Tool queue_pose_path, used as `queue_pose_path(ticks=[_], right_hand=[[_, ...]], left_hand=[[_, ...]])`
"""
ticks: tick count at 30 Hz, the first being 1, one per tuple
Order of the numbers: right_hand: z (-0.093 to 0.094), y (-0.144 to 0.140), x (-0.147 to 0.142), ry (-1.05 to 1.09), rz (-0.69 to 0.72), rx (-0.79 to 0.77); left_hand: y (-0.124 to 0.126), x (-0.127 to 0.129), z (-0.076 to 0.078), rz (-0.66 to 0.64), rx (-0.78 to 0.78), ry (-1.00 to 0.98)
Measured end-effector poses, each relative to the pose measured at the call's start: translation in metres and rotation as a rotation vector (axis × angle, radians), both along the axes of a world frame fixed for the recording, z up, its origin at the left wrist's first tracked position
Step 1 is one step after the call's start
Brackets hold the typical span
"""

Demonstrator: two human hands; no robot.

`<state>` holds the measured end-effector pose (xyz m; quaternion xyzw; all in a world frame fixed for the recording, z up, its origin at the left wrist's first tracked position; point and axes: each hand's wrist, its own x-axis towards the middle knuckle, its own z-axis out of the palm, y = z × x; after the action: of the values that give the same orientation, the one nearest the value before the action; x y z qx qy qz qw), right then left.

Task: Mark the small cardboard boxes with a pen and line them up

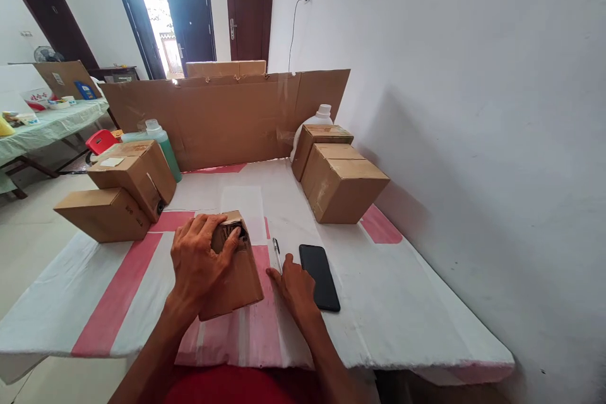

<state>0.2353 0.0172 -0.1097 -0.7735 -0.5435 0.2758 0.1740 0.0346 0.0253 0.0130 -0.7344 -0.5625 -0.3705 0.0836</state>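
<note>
Cardboard box [234,274], small, brown, top open, grasped by left hand [199,262]; right hand [296,287] rests released.

The left hand [199,262] grips the top of a small cardboard box [235,274] on the bench [416,303]. The right hand [294,284] rests flat between a pen [277,254] and a black phone [319,276], fingertips touching the pen.

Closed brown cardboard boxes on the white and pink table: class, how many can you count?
5. Two stacked at left; two at right, near and far; one small box under the left hand. Others may be hidden behind the cardboard screen.
</note>
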Motion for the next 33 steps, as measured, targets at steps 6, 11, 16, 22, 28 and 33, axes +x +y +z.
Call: queue_pose_path(ticks=[6,11,16,22,28,33], right_hand=[[-0.008,0.002,0.015,0.233,0.064,0.051],[0.031,-0.004,0.028,0.610,0.019,0.272],[0.089,-0.011,0.000,1.179,0.017,0.682],[0.102,-0.010,-0.041,1.085,0.125,0.810],[0.103,-0.011,-0.038,0.906,0.163,0.818],[0.103,-0.015,-0.036,0.891,0.184,0.854]], left_hand=[[0.001,-0.004,0.002,-0.009,-0.053,-0.012],[0.008,-0.013,0.004,-0.088,-0.110,0.078],[0.014,-0.011,0.001,-0.139,-0.115,0.105],[0.004,-0.007,-0.004,-0.176,-0.076,0.118],[-0.003,-0.003,-0.003,-0.186,-0.088,0.102],[-0.004,-0.001,-0.001,-0.206,-0.092,0.084]])
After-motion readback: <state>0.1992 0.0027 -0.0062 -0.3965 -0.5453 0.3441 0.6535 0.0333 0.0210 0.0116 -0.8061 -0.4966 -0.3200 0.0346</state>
